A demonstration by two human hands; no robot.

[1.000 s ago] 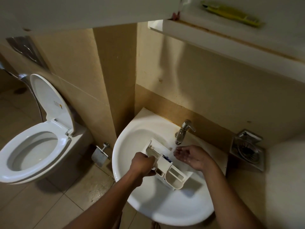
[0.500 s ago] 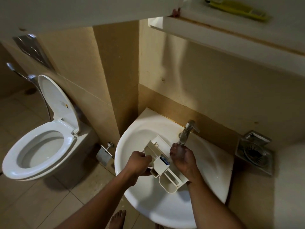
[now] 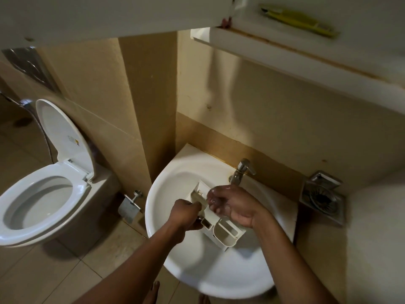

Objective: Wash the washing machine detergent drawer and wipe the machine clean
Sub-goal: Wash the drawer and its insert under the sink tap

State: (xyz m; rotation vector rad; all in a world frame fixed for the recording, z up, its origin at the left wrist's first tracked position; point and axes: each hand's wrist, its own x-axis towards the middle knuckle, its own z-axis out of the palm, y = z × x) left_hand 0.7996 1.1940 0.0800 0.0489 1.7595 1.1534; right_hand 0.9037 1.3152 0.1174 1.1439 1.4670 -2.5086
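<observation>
A white plastic detergent drawer [image 3: 226,232] lies slantwise over the bowl of the white sink [image 3: 166,194], under the chrome tap [image 3: 241,171]. My left hand [image 3: 186,212] grips the drawer's left side, fingers curled round its edge. My right hand [image 3: 232,204] is wet and lies over the drawer's middle compartments, its fingers bent onto the plastic just below the tap's spout. The drawer's rounded near compartment and its far end show; the middle is hidden under my right hand.
A toilet [image 3: 37,200] with raised lid stands at left, a paper holder [image 3: 130,207] on the wall between it and the sink. A steel soap holder [image 3: 323,196] hangs at right. A white shelf overhead carries a yellow object [image 3: 300,20].
My right hand has moved from beside the tap down onto the drawer's middle. The drawer has tilted a little while my left hand keeps its grip.
</observation>
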